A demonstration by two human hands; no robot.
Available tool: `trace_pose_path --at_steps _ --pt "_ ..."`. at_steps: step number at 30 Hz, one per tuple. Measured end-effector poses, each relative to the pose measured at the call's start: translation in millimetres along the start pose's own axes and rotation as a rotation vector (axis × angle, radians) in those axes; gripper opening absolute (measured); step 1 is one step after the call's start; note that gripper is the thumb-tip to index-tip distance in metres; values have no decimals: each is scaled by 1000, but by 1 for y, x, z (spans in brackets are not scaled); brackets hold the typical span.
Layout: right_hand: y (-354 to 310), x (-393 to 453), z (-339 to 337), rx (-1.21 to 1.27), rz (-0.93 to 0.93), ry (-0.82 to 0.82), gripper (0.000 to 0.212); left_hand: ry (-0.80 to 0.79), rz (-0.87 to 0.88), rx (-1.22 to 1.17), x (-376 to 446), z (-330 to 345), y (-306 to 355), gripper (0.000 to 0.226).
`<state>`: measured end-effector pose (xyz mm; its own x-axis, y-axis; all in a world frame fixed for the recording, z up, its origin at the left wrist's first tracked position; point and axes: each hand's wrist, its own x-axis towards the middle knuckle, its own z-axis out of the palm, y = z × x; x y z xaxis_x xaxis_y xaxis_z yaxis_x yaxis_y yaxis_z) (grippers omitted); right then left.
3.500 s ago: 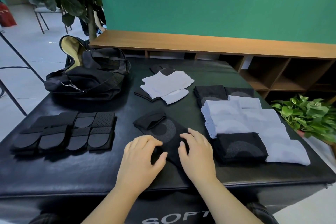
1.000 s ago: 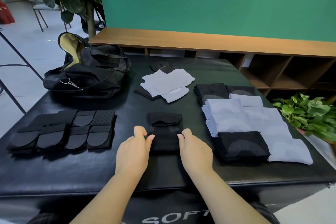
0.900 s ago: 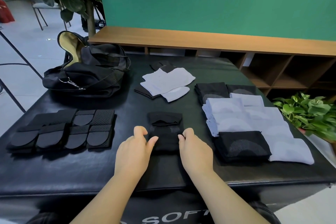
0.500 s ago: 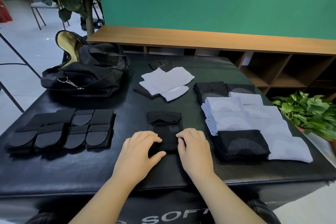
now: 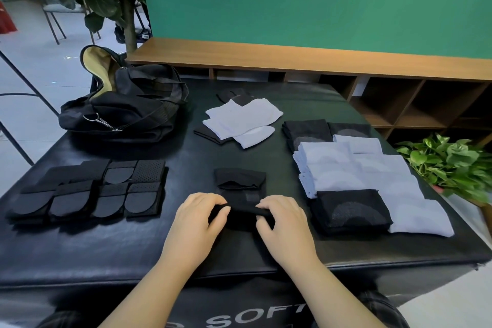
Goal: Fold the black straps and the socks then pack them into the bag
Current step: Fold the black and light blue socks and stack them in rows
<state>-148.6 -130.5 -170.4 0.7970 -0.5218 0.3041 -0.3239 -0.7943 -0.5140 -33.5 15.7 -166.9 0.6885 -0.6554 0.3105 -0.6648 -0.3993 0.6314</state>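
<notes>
Near edge of black sock (image 5: 241, 196) now lifted, pinched between left hand (image 5: 198, 217) and right hand (image 5: 285, 221); fold forward, away from wrists, pending.

The sock (image 5: 241, 194) I pinch is black with a grey patch, my folded pile (image 5: 367, 176) is pale blue-white and black with grey arcs, the straps (image 5: 87, 192) are black, some perforated, and the black bag (image 5: 125, 106) is lined yellow.

Matt knit sock (image 5: 241, 189), glossy leatherette table (image 5: 186, 157)
</notes>
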Motion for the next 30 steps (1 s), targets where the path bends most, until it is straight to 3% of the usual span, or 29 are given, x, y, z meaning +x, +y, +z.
trace_pose_path --at_steps 6,10,13,16,23,25,30 --pt "1 -2 -4 174 -19 8 18 31 -125 -215 -4 -3 3 20" --pt "0 -1 -6 216 -5 -93 3 24 -145 -255 -2 -4 0 61" --pt "-1 0 -8 218 60 -122 10 -26 -177 -216 1 -3 -1 80" --pt "-3 1 -9 212 122 -146 30 -55 -227 -176 2 -2 -1 78" --pt "-5 8 -5 145 211 -114 36 -30 -348 -267 8 0 -3 58" --pt "-6 12 -4 127 225 -98 27 -2 -379 -282 12 1 -3 50" --pt "-12 26 -2 129 301 -50 35 40 -450 -292 18 5 -2 41"
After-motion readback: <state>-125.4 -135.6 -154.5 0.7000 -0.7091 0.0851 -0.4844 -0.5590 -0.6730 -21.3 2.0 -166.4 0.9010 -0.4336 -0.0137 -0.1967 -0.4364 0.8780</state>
